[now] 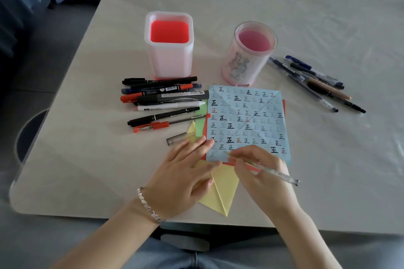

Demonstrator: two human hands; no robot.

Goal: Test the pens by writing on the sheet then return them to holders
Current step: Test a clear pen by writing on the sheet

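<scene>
Pen (273, 173) is pinched between thumb and fingers of the right hand (258, 172), and it's held low over the near edge of the blue sheet (247, 116). Its long axis is laid on a slant: nib aimed up and to the left, back end trailing out to the lower right past the knuckles. The nib seems to be set on the paper, though contact can't quite be made out. The left hand (183, 172) is spread flat, fingers straight, with the fingertips pressed on the sheet's left edge and the palm laid over yellow paper (220, 192). A clear cap (177, 138) is seen lying just beside those fingers. Rows of written marks are spread across the sheet. Beyond it, a square holder (169, 50) and a round holder (251, 54) are stood upright. Markers (164, 98) are piled on the left and more pens (317, 81) are scattered on the right of the table (284, 6).
</scene>
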